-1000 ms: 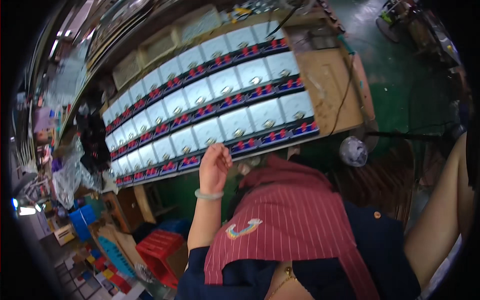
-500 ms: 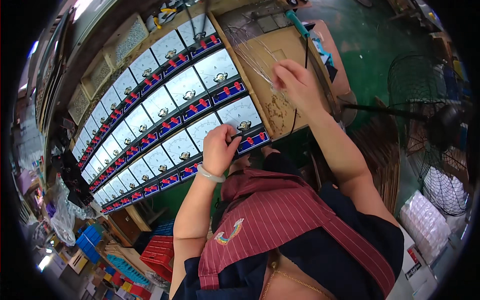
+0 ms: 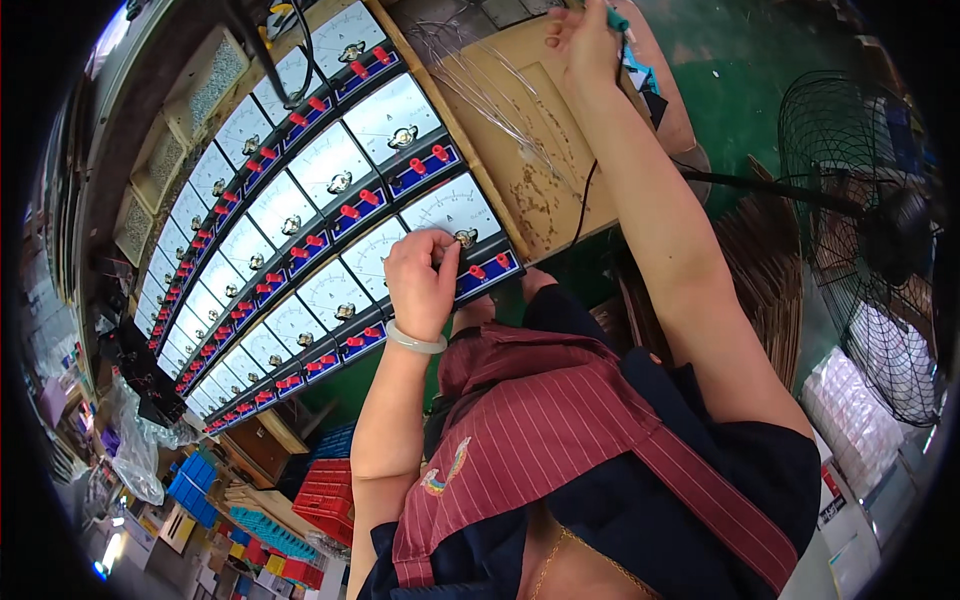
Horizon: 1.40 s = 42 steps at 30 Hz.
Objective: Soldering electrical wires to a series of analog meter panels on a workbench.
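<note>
Since half a second ago, the right hand (image 3: pixel 585 40) has stretched farther up to the far edge of the brown board (image 3: pixel 540 150), while the left hand (image 3: pixel 420 285) has stayed at the nearest meter.

Long rows of panel meters (image 3: pixel 300 200) fill the worktop (image 3: pixel 130 130): flat, white, glossy dial faces with a small metal knob at each centre, and blue strips below carrying red terminal caps. The nearest meter (image 3: pixel 455 215) sits at the row's end, just beside the board, which looks like matt, scuffed card or wood. Thin, shiny wires (image 3: pixel 490 90) fan across it.

The left hand's fingers are curled and pinched at that meter's metal centre knob (image 3: pixel 465 238); a pale smooth bangle (image 3: pixel 415 343) circles the wrist. The right hand's fingers close round a slim teal-handled tool (image 3: pixel 620 20); how tightly cannot be told.

With the right arm stretched so far, the forearm could sweep the loose wires off the board. A slipping pinch might mar the dial face.
</note>
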{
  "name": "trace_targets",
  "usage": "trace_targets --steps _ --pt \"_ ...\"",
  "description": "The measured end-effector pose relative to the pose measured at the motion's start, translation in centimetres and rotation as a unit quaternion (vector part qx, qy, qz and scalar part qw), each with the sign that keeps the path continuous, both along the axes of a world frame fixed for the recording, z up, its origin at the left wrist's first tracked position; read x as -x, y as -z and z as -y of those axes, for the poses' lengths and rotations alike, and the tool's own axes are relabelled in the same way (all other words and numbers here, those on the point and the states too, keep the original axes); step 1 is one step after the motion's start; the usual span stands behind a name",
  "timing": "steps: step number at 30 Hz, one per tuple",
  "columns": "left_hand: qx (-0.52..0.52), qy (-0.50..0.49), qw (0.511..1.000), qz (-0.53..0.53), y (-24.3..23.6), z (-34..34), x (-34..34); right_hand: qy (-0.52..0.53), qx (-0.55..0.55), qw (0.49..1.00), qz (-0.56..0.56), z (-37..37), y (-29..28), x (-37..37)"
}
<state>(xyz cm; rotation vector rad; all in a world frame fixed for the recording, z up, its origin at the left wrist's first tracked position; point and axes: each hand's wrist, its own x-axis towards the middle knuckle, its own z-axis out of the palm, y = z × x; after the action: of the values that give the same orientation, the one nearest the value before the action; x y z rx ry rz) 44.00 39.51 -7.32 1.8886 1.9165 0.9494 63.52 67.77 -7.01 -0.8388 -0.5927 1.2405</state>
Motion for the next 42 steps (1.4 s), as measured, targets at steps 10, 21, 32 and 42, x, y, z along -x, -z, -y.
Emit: trace_targets --steps 10,21,32,42 --pt "0.023 -0.033 0.999 0.008 0.7 0.0 -0.6 0.055 -0.126 0.989 0.053 16.9 3.6 -12.9" --pt "0.014 -0.051 0.998 0.031 2.0 -0.5 -1.6 -0.006 0.044 0.993 0.106 23.1 7.0 -17.5" --pt "0.012 -0.061 0.998 0.032 2.4 -0.2 -2.3 0.036 0.063 0.968 0.240 23.7 8.6 -18.1" --pt "0.002 -0.062 0.998 0.025 2.5 -0.1 -2.4 0.047 0.102 0.975 0.194 23.4 8.9 -17.9"
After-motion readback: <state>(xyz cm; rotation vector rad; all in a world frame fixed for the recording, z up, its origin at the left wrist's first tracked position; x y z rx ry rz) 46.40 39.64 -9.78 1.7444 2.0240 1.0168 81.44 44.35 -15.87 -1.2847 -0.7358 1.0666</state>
